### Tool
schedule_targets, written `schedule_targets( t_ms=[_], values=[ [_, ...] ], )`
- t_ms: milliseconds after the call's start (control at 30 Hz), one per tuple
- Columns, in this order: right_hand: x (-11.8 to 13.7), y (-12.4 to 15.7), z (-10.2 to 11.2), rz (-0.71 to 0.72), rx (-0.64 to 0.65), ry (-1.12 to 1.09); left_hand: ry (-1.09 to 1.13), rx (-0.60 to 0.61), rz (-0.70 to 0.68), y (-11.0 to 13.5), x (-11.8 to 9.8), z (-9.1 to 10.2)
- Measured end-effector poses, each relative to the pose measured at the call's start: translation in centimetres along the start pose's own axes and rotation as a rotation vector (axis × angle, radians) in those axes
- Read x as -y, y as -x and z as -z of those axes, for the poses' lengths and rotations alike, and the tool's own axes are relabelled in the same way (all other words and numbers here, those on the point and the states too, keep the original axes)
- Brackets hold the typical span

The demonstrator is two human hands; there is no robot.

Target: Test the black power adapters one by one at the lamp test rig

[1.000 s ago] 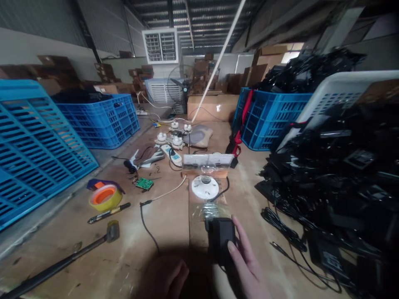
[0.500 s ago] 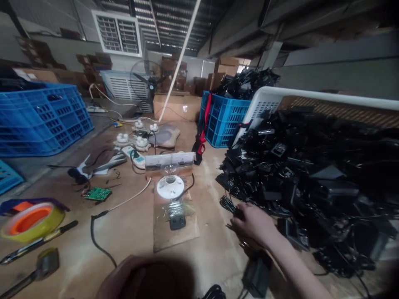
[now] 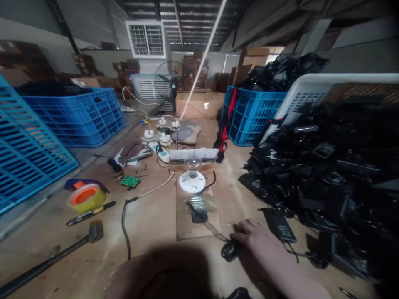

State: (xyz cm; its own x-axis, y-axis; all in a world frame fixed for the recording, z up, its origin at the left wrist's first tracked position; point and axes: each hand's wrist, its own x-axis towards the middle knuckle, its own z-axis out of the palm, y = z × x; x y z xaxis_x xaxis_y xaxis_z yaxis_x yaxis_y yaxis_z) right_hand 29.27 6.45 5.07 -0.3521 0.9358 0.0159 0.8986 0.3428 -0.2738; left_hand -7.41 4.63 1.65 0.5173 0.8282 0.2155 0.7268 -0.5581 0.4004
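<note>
My right hand (image 3: 254, 238) lies low on the floor, its fingers curled over a coil of black cable (image 3: 230, 251). A thin cable runs from there to a black power adapter (image 3: 198, 215) on a cardboard sheet (image 3: 187, 224). Beside the adapter is a clear plastic bag (image 3: 201, 203). Farther up the sheet sit a glass bulb (image 3: 193, 165) and a white lamp holder (image 3: 192, 182). My left hand (image 3: 162, 276) is a dark, blurred shape at the bottom edge, holding nothing that I can see.
A large heap of black adapters (image 3: 324, 174) with a white crate (image 3: 296, 95) lies to the right. Blue crates (image 3: 75, 118) stand left. A hammer (image 3: 95, 231), tape roll (image 3: 86, 197), green circuit board (image 3: 130, 181) and power strip (image 3: 159, 151) lie on the floor.
The adapter held in my right hand a second ago now lies on the cardboard. My right hand has gone to the heap's edge and come back lower, over the cable coil. The view has shifted.
</note>
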Motion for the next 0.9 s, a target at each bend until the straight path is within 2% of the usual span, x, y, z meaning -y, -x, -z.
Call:
schedule_targets(
  t_ms=[100, 233, 333, 400, 500, 567, 667, 767, 900],
  values=[
    [0.4, 0.6, 0.1, -0.035, 0.005, 0.063, -0.020, 0.022, -0.028, 0.0, 0.1, 0.3],
    [4.0, -1.3, 0.7, -0.151, -0.001, -0.036, -0.038, 0.073, -0.059, 0.0, 0.7, 0.3],
    [6.5, -3.5, -0.5, -0.251, -0.140, -0.306, 0.061, 0.050, 0.055, 0.3, 0.4, 0.5],
    [7.4, -3.9, -1.6, -0.259, -0.230, -0.448, 0.181, -0.049, 0.175, 0.6, -0.5, 0.7],
    [8.1, -2.5, -2.4, -0.191, -0.287, -0.601, 0.337, -0.196, 0.335, 0.3, -2.1, 1.3],
    [8.7, -1.0, -2.4, -0.109, -0.321, -0.762, 0.400, -0.233, 0.388, -0.3, -3.1, 1.3],
    [9.7, 0.8, -2.4, -0.021, -0.307, -0.926, 0.501, -0.198, 0.424, -1.4, -3.9, 0.9],
    [10.4, 1.5, -2.4, -0.042, -0.231, -0.977, 0.625, -0.144, 0.481, -1.6, -3.8, 0.1],
    [10.3, 1.6, -1.6, -0.073, -0.196, -1.031, 0.720, -0.175, 0.479, -0.9, -2.6, -0.6]
  ],
)
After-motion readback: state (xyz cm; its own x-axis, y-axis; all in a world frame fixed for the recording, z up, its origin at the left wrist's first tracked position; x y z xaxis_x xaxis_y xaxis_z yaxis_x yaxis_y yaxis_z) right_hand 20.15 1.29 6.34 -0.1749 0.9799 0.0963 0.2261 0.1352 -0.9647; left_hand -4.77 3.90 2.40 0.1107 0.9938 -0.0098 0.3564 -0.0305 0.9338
